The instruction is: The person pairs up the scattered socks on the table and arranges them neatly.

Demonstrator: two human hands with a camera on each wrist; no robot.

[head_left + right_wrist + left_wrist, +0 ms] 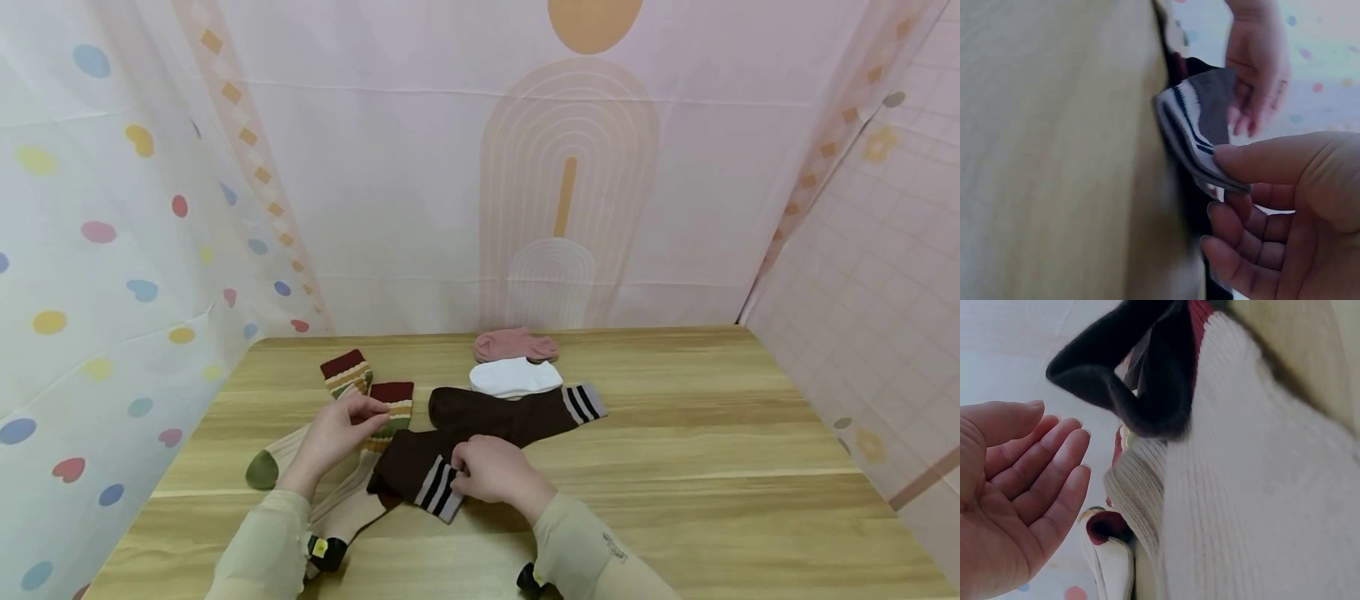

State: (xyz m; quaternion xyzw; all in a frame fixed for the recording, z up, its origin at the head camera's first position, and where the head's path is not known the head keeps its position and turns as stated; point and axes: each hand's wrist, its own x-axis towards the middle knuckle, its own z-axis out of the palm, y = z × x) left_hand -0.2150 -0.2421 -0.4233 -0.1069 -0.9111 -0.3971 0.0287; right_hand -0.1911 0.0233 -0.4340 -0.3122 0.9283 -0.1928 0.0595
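Note:
My right hand [495, 471] pinches the grey-and-black striped cuff of a dark brown sock [405, 462] between thumb and fingers. In the right wrist view the cuff [1188, 119] is lifted off the table. Its mate, another dark brown sock [525, 417], lies behind it with the cuff to the right. My left hand [333, 437] hovers over cream socks with maroon, yellow and green bands [393, 396]. Nothing is between its loosely bent fingers [1054, 475] in the left wrist view. The brown sock's foot overlaps one cream sock [1235, 456].
Behind the brown socks lie a white sock pair [513, 377] and a pink sock pair [510, 344], close to the back edge. The wooden table [712, 467] meets patterned cloth [397, 208] hung at the back and sides.

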